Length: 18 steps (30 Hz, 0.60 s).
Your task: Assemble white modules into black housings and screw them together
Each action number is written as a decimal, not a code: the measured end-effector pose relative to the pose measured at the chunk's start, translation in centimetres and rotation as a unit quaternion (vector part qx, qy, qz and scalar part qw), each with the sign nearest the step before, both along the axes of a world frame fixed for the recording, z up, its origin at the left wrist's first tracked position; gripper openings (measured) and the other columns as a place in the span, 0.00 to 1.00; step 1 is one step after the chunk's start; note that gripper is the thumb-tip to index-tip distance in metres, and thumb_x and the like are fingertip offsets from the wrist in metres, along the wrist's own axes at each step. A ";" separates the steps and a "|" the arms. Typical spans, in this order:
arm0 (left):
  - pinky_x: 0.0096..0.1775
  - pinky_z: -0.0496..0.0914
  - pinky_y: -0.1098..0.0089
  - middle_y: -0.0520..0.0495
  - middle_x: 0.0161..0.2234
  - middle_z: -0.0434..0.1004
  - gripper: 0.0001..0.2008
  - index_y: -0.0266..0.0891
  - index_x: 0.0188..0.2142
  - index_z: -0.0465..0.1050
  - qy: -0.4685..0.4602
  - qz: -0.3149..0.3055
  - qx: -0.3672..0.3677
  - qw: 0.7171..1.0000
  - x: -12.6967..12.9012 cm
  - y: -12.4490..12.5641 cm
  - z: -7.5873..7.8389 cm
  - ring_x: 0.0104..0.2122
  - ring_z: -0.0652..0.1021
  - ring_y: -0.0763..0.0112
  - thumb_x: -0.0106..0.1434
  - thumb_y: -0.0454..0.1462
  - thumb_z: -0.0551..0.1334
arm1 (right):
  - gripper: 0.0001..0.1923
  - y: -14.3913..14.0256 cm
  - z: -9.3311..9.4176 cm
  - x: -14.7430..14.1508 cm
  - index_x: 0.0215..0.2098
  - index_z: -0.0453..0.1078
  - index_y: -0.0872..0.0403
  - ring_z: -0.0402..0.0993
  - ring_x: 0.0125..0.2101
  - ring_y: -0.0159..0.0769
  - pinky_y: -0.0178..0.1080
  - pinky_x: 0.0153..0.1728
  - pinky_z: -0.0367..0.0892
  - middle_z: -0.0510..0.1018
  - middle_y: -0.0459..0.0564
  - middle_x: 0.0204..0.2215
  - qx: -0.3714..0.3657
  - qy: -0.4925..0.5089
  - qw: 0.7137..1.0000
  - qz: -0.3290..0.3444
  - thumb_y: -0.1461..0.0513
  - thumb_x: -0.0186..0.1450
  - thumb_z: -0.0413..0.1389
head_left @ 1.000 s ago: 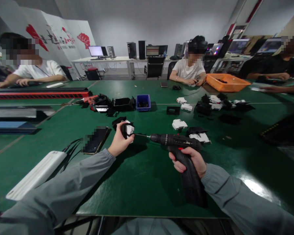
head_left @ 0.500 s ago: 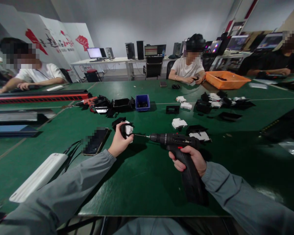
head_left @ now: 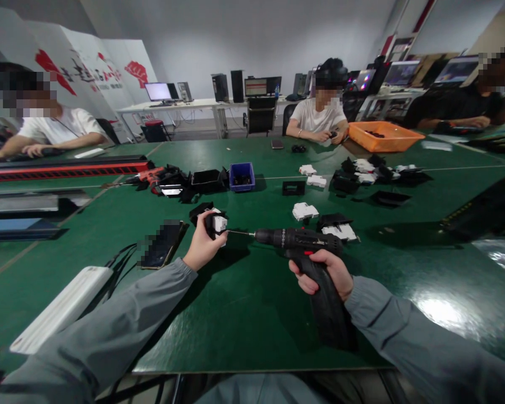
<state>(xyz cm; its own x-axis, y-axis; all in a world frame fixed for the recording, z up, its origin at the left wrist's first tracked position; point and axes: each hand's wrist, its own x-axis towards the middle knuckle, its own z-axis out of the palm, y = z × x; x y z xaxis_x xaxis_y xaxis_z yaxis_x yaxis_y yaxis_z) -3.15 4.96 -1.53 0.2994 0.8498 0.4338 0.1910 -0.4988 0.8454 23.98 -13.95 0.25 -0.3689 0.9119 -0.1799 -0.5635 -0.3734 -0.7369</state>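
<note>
My left hand [head_left: 205,242] is closed around a small black-and-white plastic part [head_left: 220,224], its fingers hiding much of it. In my right hand [head_left: 326,273] is a black cordless drill [head_left: 309,241], gripped by the handle and pointing left. The drill's long thin bit [head_left: 240,233] reaches to the part beside my left thumb; whether its tip sits in a screw is too small to tell. Behind the left hand lies a black plastic piece [head_left: 198,210]. Beyond the drill are a white plastic block [head_left: 305,211] and a black-and-white part [head_left: 340,230].
A phone [head_left: 163,244] and a white power strip [head_left: 63,308] lie on the left. Farther back stand a blue bin [head_left: 241,177], a red drill [head_left: 150,178] and a heap of black and white parts [head_left: 372,171]. An orange basket [head_left: 385,137] is near a seated person [head_left: 318,115].
The whole view has shifted slightly, with the background moving a little left. Both hands keep the same hold, and the bit still points at the part.
</note>
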 end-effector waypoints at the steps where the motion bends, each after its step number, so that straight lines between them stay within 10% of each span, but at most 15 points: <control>1: 0.47 0.71 0.63 0.45 0.46 0.71 0.29 0.42 0.54 0.58 0.000 0.001 0.000 1.000 0.0 0.0 0.0 0.42 0.76 0.67 0.54 0.36 0.67 | 0.19 0.0 0.0 0.0 0.34 0.70 0.60 0.57 0.15 0.32 0.37 0.20 0.54 0.64 0.46 0.14 0.002 0.002 1.000 0.008 0.53 0.61 0.48; 18: 0.51 0.70 0.60 0.42 0.50 0.70 0.35 0.41 0.58 0.57 0.025 -0.009 0.006 1.000 0.1 -0.3 -0.3 0.46 0.76 0.62 0.52 0.35 0.68 | 0.19 -0.1 -0.3 -0.1 0.36 0.72 0.61 0.58 0.15 0.29 0.36 0.20 0.57 0.71 0.50 0.22 -0.017 -0.002 1.000 -0.015 0.55 0.61 0.48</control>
